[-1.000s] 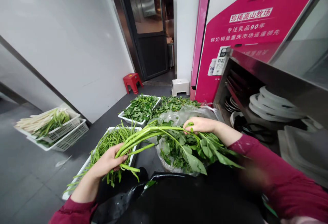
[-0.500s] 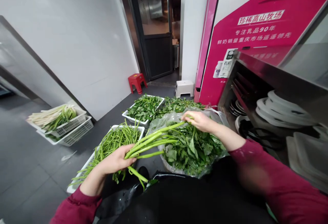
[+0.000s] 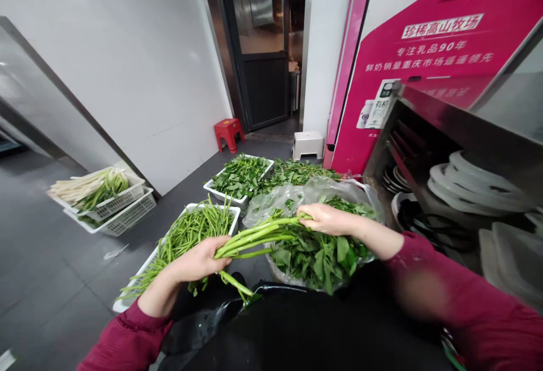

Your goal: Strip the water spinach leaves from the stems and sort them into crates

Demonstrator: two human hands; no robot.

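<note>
Low in the middle of the frame, the left hand (image 3: 199,259) is closed around the cut ends of a bundle of long green leafy stalks (image 3: 258,234), its grip tight on the stems, with a few loose ends hanging just below the fist. The right hand (image 3: 324,218), right of centre, pinches the same bundle further along, where the stems meet the leaves, fingers curled down over them. The bundle runs between the two hands, rising slightly toward the right, and its leaves spread over a clear plastic bag of leafy greens (image 3: 316,190) just beneath. Both forearms wear dark red sleeves (image 3: 462,309).

Left of the hands, on the grey floor, a white plastic basket of thin green stems (image 3: 186,235) lies close by. Behind it stands a white basket heaped with picked green leaves (image 3: 240,176). At the left edge sit stacked white baskets holding pale stalks (image 3: 106,201). A small red plastic stool (image 3: 229,132) and a white stool (image 3: 307,143) stand near the dark doorway. Stacked white plates (image 3: 475,181) fill a steel shelf at the right.
</note>
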